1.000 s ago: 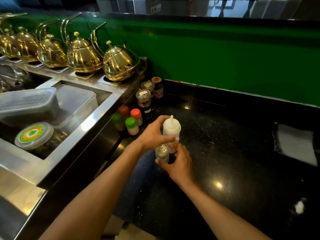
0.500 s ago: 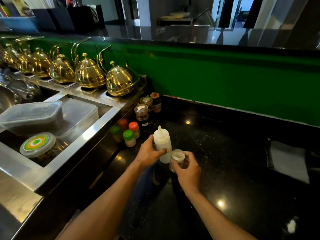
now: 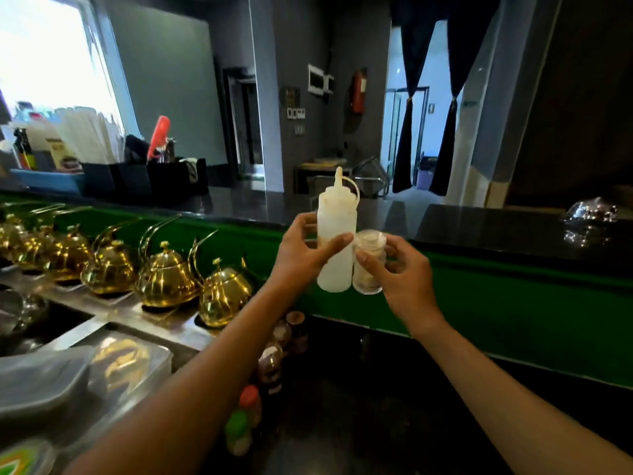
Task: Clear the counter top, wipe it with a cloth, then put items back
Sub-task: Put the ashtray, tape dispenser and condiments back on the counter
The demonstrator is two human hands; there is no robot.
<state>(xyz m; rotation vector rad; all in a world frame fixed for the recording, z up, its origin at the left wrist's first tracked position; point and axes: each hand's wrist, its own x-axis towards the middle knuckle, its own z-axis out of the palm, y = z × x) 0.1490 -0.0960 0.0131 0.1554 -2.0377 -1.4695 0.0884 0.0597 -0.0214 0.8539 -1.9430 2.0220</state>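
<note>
Flanking gold kettles [image 3: 164, 279] – spice jars [image 3: 274, 358] below

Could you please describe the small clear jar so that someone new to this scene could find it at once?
Look above the green wall panel, where two hands are raised. The right hand holds the small clear jar. It is shorter and see-through, unlike the tall white squeeze bottle touching its side.

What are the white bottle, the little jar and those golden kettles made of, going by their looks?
Bottle: probably soft plastic, matte and milky; light glows through it, and it has a nozzle tip. Jar: clear, glass or hard plastic, hard to tell; contents show through. Kettles: polished metal, brass-coloured, with sharp mirror-like highlights; whether solid brass or plated cannot be seen.
</note>
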